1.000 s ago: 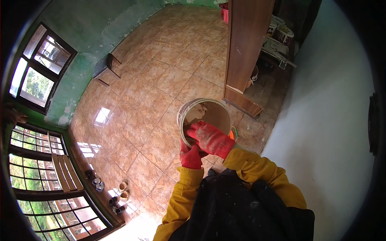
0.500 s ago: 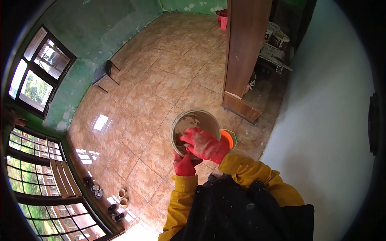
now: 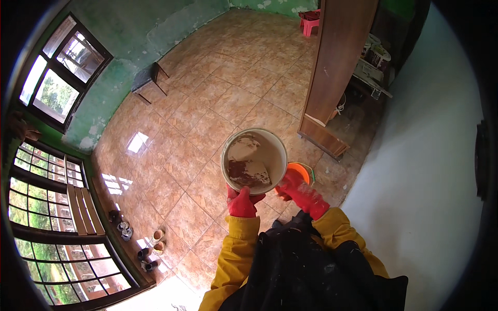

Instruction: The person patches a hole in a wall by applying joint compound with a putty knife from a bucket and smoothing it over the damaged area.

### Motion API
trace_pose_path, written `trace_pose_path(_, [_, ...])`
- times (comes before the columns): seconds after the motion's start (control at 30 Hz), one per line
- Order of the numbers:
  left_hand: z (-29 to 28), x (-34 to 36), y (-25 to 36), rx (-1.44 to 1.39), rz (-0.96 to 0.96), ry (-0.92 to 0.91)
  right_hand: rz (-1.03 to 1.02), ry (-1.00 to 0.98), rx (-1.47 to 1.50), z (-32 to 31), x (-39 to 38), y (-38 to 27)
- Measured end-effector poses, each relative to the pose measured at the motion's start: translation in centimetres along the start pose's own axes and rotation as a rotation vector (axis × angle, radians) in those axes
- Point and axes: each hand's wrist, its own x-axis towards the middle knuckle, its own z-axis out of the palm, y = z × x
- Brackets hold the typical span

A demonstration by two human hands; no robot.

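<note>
Pale bucket (image 3: 274, 155) is looking like smooth plastic, brown residue (image 3: 248, 147) coating its inside matt and patchy. Red gloves (image 3: 242, 203) are showing matt cloth, pale dust on the right one. Yellow sleeves (image 3: 238, 239) are creasing, matt cloth. Orange bucket (image 3: 298, 170) is looking like smooth plastic. Tiled floor (image 3: 207, 122) is shining, glossy. Wood panel (image 3: 340, 62) is showing slight sheen. Green wall (image 3: 122, 78) is flaking, rough; white wall (image 3: 415, 181) is looking smooth, matt.

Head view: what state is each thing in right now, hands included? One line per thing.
Pale bucket: held, mouth facing the camera, patchy residue inside.
Left hand: red-gloved, gripping the pale bucket's near edge.
Right hand: red-gloved, at the pale bucket's right side, contact unclear.
Orange bucket: on the floor, open-topped, partly hidden.
Dark stool: upright by the green wall.
Green wall: paint patchy.
Wooden panel: upright.
</note>
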Motion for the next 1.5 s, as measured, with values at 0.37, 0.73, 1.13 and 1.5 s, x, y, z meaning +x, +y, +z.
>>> trace_pose_path(0.37, [0.7,-0.7,-1.2,-0.007,0.031,-0.005,-0.136,-0.058,0.169,0.7,0.4,2.2])
trace_pose_path(0.73, [5.3,-0.6,-6.7,0.095,-0.123,-0.049,-0.008,-0.065,0.665,-3.8,1.3,8.5])
trace_pose_path(1.13, [18.4,7.1,-16.5,0.289,-0.353,-0.003,0.023,0.043,0.771,-19.1,7.8,14.2])
trace_pose_path(1.5, [19.9,11.3,-21.7,0.756,-0.47,-0.182,0.146,0.085,0.846,-26.4,12.2,15.2])
